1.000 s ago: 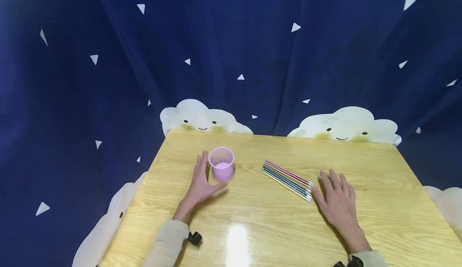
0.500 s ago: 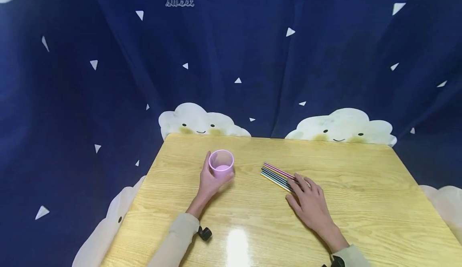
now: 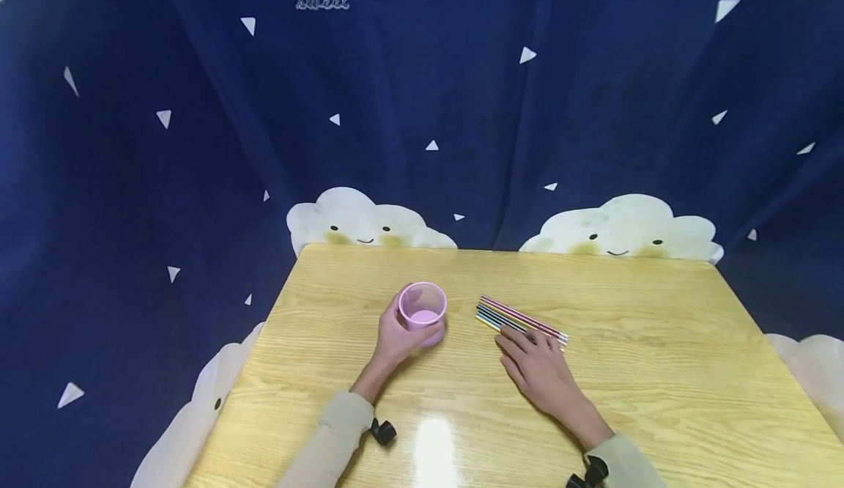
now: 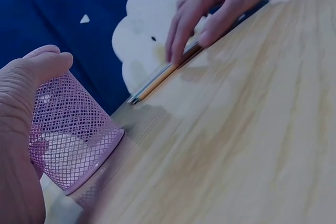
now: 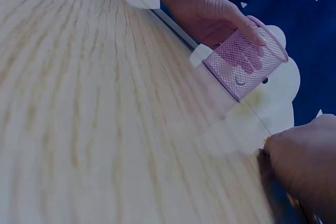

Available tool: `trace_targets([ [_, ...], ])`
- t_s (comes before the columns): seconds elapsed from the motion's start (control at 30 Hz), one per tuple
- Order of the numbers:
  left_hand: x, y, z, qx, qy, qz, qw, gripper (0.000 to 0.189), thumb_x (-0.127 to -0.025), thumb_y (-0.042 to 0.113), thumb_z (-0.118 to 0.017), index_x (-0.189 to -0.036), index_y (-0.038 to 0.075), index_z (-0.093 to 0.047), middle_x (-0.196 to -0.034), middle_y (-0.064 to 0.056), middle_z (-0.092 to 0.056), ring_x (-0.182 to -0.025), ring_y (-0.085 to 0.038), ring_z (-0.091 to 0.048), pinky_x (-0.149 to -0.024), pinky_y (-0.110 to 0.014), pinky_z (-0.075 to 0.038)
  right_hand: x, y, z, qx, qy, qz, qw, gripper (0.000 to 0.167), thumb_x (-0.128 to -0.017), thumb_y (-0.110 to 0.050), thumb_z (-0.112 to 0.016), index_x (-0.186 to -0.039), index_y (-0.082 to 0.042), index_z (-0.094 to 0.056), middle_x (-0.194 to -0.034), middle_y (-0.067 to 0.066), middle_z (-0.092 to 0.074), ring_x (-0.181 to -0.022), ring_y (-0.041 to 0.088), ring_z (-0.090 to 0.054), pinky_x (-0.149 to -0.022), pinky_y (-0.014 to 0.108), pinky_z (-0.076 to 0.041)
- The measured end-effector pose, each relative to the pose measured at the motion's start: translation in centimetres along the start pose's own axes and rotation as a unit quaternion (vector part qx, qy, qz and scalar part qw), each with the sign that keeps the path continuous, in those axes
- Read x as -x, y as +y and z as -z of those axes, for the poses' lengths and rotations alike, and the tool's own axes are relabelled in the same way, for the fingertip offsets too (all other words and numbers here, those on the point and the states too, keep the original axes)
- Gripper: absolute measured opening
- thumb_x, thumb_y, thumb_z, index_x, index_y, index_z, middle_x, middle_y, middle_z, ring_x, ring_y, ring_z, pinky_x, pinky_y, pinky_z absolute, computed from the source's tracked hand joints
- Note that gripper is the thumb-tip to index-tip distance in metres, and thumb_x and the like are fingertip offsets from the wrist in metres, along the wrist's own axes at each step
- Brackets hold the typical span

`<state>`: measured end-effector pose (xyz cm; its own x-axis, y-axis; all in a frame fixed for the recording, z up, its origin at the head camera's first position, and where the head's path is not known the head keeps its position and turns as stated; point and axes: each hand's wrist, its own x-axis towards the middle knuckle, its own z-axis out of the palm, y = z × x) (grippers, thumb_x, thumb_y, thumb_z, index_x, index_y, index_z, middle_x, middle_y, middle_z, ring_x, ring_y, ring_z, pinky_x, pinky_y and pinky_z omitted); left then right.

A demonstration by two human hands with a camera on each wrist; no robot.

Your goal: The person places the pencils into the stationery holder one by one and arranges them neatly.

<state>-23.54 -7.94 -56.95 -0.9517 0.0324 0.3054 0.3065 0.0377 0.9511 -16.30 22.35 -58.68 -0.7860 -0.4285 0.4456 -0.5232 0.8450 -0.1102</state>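
Note:
A pink mesh pen holder (image 3: 423, 299) stands upright, with nothing seen inside it. My left hand (image 3: 394, 340) grips its side, the thumb across the near side and fingers behind. Whether its base touches the table is hard to tell. Right of it lies a row of several pencils (image 3: 521, 315), dark, maroon and yellow. Over their near side is my right hand (image 3: 543, 376), fingertips touching them. In the left wrist view the right hand (image 4: 226, 3) reaches down onto the pencils (image 4: 152, 85). The right wrist view shows its thumb side (image 5: 310, 161); the other fingers are hidden there.
A light wooden table (image 3: 633, 341) carries everything. Behind it hangs a dark blue curtain (image 3: 395, 70) with white triangles and smiling clouds. Black wrist cameras (image 3: 383, 432) sit at both sleeves. A bright light reflection lies on the table's near part.
My left hand has closed round the pen holder and moved it slightly right. From beside the pencils' right ends, my right hand has moved left onto them. The pencils lie about where they were.

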Motion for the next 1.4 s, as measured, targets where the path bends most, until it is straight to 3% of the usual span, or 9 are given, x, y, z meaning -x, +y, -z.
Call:
trace_targets([
  [0.13,0.4,0.3,-0.4,-0.020,-0.019,-0.006,0.9996,0.092,-0.065,0.009,-0.099,-0.146,0.007,-0.057,-0.135,-0.016,-0.068,-0.128,-0.036,-0.061,-0.113,-0.053,-0.048,-0.4,-0.3,-0.3,0.010,-0.003,0.013,0.9999,0.042,-0.101,-0.027,-0.065,-0.140,-0.014,-0.067,-0.146,0.009,-0.062,-0.113,0.032,-0.056,-0.083,0.051,-0.044],
  [0.27,0.7,0.5,-0.8,-0.014,-0.036,-0.013,0.9992,0.088,-0.065,0.009,-0.098,-0.144,0.005,-0.059,-0.134,-0.018,-0.067,-0.127,-0.039,-0.061,-0.112,-0.054,-0.049,-0.4,-0.5,-0.5,0.003,-0.001,0.018,0.9998,0.040,-0.100,-0.023,-0.066,-0.138,-0.011,-0.068,-0.143,0.011,-0.063,-0.111,0.033,-0.056,-0.079,0.049,-0.042],
  [0.47,0.8,0.5,-1.2,-0.029,-0.037,-0.007,0.9989,0.087,-0.065,0.010,-0.099,-0.142,0.007,-0.060,-0.135,-0.015,-0.068,-0.129,-0.036,-0.061,-0.113,-0.051,-0.049,-0.6,-0.6,-0.4,-0.020,-0.001,0.007,0.9998,0.036,-0.101,-0.023,-0.064,-0.134,-0.010,-0.071,-0.134,0.014,-0.065,-0.113,0.036,-0.056,-0.086,0.051,-0.043],
  [0.6,0.7,0.4,-1.3,-0.014,-0.039,-0.012,0.9991,0.085,-0.065,0.009,-0.098,-0.141,0.004,-0.061,-0.134,-0.020,-0.067,-0.128,-0.042,-0.060,-0.113,-0.054,-0.048,-0.9,-0.5,-0.4,-0.016,0.006,0.014,0.9998,0.034,-0.099,-0.021,-0.067,-0.130,-0.009,-0.072,-0.127,0.014,-0.067,-0.112,0.035,-0.057,-0.088,0.053,-0.044],
  [0.8,0.6,0.4,-1.2,0.021,-0.070,-0.011,0.9972,0.085,-0.066,0.003,-0.097,-0.142,0.000,-0.058,-0.137,-0.021,-0.065,-0.129,-0.042,-0.059,-0.115,-0.055,-0.046,-1.3,-0.5,-0.2,0.010,0.007,0.038,0.9992,0.034,-0.096,-0.020,-0.070,-0.128,-0.009,-0.074,-0.125,0.013,-0.070,-0.108,0.033,-0.062,-0.088,0.053,-0.051],
  [1.07,0.7,0.2,-1.0,0.022,-0.089,-0.006,0.9958,0.086,-0.066,-0.002,-0.096,-0.143,-0.001,-0.057,-0.138,-0.025,-0.063,-0.129,-0.046,-0.058,-0.114,-0.062,-0.043,-2.1,-1.1,0.3,0.036,-0.025,0.054,0.9976,0.033,-0.096,-0.018,-0.070,-0.127,-0.007,-0.074,-0.131,0.013,-0.071,-0.107,0.032,-0.064,-0.088,0.048,-0.056],
  [1.27,1.2,1.4,-1.3,0.025,-0.095,0.002,0.9952,0.085,-0.068,-0.007,-0.093,-0.143,-0.010,-0.053,-0.139,-0.034,-0.059,-0.130,-0.054,-0.054,-0.114,-0.067,-0.040,-2.3,-1.5,0.6,0.037,-0.038,0.048,0.9974,0.033,-0.096,-0.015,-0.070,-0.127,-0.005,-0.074,-0.130,0.012,-0.072,-0.111,0.031,-0.065,-0.083,0.047,-0.055],
  [1.4,1.2,2.2,-1.5,0.032,-0.102,0.004,0.9943,0.084,-0.068,-0.010,-0.091,-0.141,-0.016,-0.050,-0.138,-0.039,-0.056,-0.129,-0.058,-0.051,-0.114,-0.070,-0.038,-2.3,-1.5,0.7,0.029,-0.056,0.027,0.9976,0.030,-0.098,-0.009,-0.066,-0.127,-0.006,-0.074,-0.132,0.012,-0.071,-0.111,0.030,-0.065,-0.087,0.046,-0.056],
])
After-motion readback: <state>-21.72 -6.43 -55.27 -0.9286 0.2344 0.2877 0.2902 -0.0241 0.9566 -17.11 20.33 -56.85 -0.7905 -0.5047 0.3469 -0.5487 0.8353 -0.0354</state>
